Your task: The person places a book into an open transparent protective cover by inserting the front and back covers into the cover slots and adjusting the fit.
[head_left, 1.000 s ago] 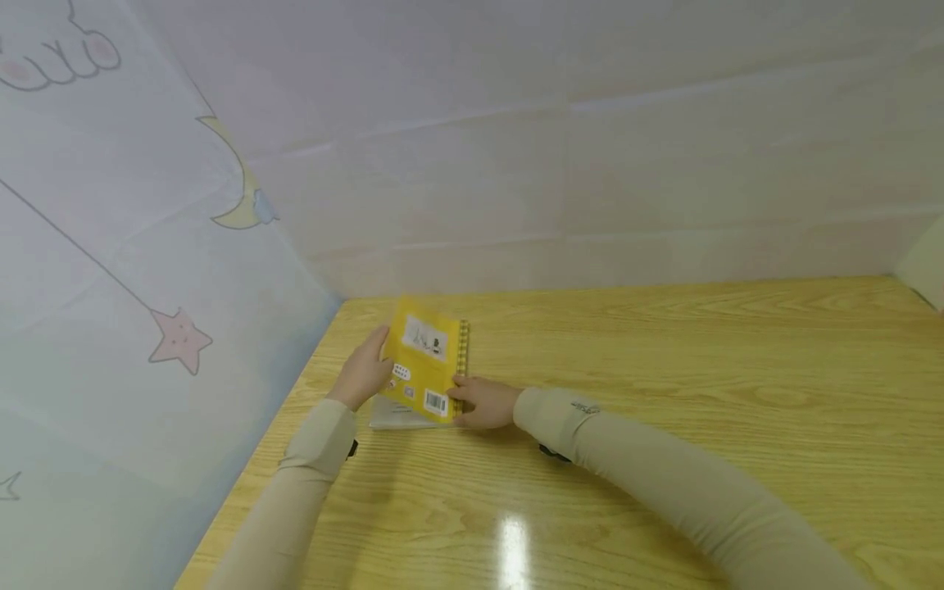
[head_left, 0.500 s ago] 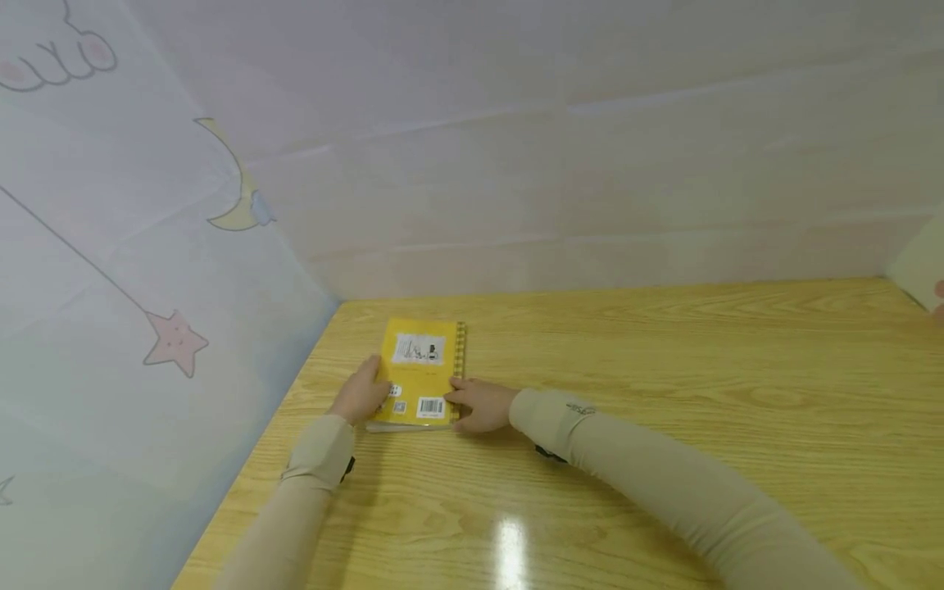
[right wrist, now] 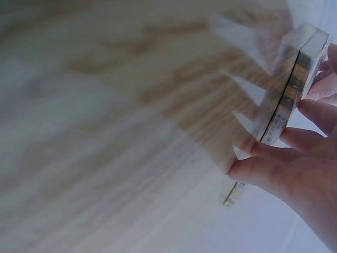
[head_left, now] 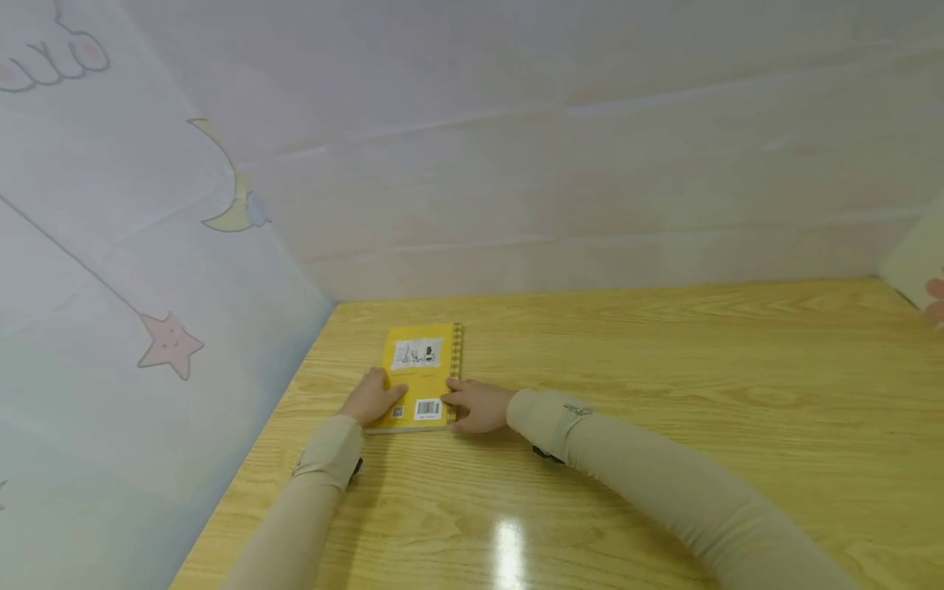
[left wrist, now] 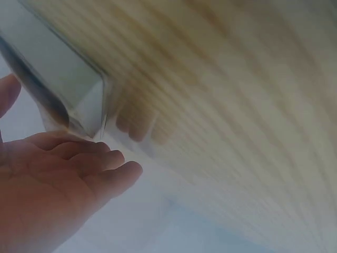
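Note:
A yellow book (head_left: 417, 378) with a checkered spine edge, a printed picture and a barcode lies flat on top of another book, whose pale lower edge (head_left: 411, 429) shows in the head view. My left hand (head_left: 371, 399) lies along the stack's left side, its thumb on the yellow cover. In the left wrist view the fingers extend beside the pale page edges (left wrist: 66, 68). At the spine side, my right hand (head_left: 481, 406) touches the stack with its fingertips. In the right wrist view these fingers are fairly straight against the lettered spines (right wrist: 276, 124).
The stack sits near the far left corner of a glossy wooden table (head_left: 627, 369). A pale wall (head_left: 516, 180) rises behind, and a decorated wall with a pink star (head_left: 170, 345) stands at left. Light glares near the front.
The yellow book, tilted up one second ago, has come down flat onto the book below. My left hand moved down with it, while my right hand stayed at the spine.

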Demonstrator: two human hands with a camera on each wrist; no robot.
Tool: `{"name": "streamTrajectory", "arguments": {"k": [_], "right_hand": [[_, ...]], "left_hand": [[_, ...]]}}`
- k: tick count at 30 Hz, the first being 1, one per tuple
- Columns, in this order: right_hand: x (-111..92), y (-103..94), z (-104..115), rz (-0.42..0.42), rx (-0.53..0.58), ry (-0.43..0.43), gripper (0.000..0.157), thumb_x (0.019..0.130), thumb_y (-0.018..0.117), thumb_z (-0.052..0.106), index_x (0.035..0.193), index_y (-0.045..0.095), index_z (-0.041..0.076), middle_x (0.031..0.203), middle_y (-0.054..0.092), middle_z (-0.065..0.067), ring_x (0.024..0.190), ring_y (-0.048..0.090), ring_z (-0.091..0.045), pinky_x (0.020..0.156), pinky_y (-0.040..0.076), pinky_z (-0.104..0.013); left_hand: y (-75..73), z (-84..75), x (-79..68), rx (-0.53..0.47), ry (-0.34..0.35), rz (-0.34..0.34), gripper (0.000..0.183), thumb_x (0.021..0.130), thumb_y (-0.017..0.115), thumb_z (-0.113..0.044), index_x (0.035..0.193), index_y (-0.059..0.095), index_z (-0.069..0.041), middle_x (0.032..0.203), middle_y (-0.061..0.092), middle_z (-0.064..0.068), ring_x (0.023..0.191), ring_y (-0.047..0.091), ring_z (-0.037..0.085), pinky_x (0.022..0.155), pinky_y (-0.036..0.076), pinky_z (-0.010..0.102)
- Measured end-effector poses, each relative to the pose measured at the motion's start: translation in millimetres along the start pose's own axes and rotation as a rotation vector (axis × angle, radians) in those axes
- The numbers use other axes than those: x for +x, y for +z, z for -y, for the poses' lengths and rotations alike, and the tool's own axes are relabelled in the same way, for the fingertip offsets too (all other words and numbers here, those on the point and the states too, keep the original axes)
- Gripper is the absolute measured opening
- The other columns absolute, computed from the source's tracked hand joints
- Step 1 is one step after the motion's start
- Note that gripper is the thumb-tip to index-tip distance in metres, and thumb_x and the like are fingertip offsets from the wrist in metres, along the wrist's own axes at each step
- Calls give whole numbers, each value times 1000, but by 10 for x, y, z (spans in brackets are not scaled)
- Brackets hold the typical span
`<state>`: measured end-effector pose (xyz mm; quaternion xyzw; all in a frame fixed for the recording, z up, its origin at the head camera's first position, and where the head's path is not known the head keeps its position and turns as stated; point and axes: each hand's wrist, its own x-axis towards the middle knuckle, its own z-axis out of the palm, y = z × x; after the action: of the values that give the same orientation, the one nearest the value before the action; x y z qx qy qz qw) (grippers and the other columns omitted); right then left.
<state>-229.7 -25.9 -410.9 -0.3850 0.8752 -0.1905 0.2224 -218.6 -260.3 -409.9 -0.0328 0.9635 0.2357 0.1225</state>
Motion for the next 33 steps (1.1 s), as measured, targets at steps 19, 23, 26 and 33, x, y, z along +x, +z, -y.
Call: {"name": "streamTrajectory", "arguments": {"k": [19,23,26,33], "right_hand": [[-128,-117,-198,-146,392,31,51,99,57,25,144,46,3,144,48,-16,130,46,-34,108,35,-47],[-182,-153,-252,-185,401,13,45,99,57,20,136,50,-5,137,53,-20,125,51,-34,105,39,-44],[-221,-165,-289,-213,389,24,40,99,55,17,130,54,-9,131,57,-21,123,52,-35,104,40,-44],[-312,-194,-340,-240,409,88,36,101,52,17,126,57,-8,129,58,-21,123,51,-36,102,41,-46]], "left_hand": [[82,-258,1,319,3,-175,52,96,62,-31,119,55,15,127,48,32,123,42,46,96,39,64],[117,-521,-48,327,24,-193,24,94,59,-12,102,64,10,100,55,23,93,52,36,80,49,50],[180,-671,-52,345,24,-168,26,95,59,-18,97,67,7,105,57,24,93,54,36,77,52,46],[325,-936,22,368,-45,-95,54,93,61,-45,111,67,6,126,48,30,113,48,42,82,53,45]]}}
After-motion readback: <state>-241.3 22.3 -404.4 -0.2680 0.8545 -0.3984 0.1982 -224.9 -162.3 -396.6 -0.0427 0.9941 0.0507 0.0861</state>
